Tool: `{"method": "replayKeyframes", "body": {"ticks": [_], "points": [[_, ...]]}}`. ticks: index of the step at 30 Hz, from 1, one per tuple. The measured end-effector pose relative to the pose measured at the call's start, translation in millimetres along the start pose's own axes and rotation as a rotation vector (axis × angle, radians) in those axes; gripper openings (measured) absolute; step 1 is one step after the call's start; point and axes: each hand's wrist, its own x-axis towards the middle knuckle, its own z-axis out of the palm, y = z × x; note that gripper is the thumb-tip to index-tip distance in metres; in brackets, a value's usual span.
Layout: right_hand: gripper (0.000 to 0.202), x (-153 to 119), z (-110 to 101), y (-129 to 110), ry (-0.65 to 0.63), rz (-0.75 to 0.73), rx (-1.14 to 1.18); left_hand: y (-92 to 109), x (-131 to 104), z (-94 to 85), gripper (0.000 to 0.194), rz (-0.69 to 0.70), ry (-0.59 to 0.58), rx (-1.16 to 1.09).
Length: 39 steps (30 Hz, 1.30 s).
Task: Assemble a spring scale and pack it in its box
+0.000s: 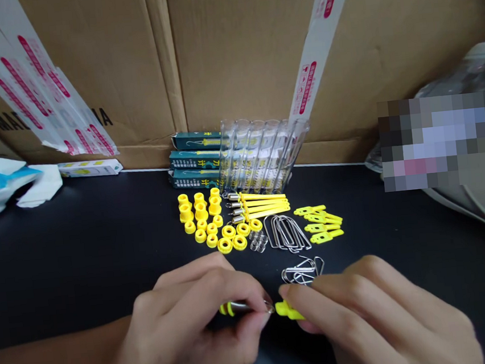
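Observation:
My left hand [204,323] pinches a silver spring [241,307] between thumb and forefinger. A yellow part shows at the spring's left side, and its small wire loop points right. My right hand [366,313] grips a yellow plastic tab [288,310], its tip just right of that loop; whether they touch I cannot tell. Beyond my right fingertips lie bent wire hooks [302,270]. Similar yellow tabs [325,228] lie farther right. Several yellow rods with silver springs at their ends [266,204] rest side by side behind the larger wire hooks [285,232].
Yellow collars [200,212], yellow rings [239,241] and small springs [257,241] sit left of the hooks. Clear tubes [261,151] lean beside green boxes [195,159]. Cardboard [234,51] walls off the back. A blue-white packet [2,182] lies left; a bag [479,193] stands right.

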Motion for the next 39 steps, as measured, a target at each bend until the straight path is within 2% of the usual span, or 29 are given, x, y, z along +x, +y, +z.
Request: {"method": "replayKeyframes", "body": {"ticks": [3,6,10,17,20,24,26,28,32,39], "points": [[0.027,0.2,-2.0,7.4,-0.05,-0.027,0.018,2.0,1.7,1.8,0.023,-0.004,-0.016,0.048],[0.038,0.3,-0.5,12.1,-0.042,-0.021,0.029,2.7,1.8,2.0,0.024,0.007,-0.014,0.068],[0.04,1.1,3.5,9.9,0.015,0.072,0.042,1.4,-0.6,1.2,0.024,0.037,-0.027,0.068],[0.039,5.5,5.8,5.4,0.088,0.091,0.02,-4.4,-8.6,1.7,0.02,0.062,-0.095,0.051],[0.037,8.7,7.5,4.7,0.147,0.094,0.041,-6.9,-11.8,-3.6,0.018,0.055,-0.166,0.02],[0.034,11.5,8.4,2.1,0.225,0.138,0.069,-10.9,-15.4,-11.4,0.023,0.015,-0.326,-0.034],[0.034,11.7,7.4,1.4,0.264,0.152,0.065,-11.5,-18.0,-12.3,0.025,0.015,-0.36,-0.031],[0.035,12.3,6.0,1.7,0.256,0.13,0.072,-10.2,-21.6,-10.9,0.027,0.035,-0.315,0.0],[0.036,15.2,4.0,3.0,0.267,0.1,0.065,-5.5,-28.5,-5.3,0.023,0.084,-0.152,0.064],[0.041,6.3,9.5,5.4,0.281,0.079,0.055,-10.9,-22.6,-4.5,0.022,0.182,-0.141,0.041]]}}
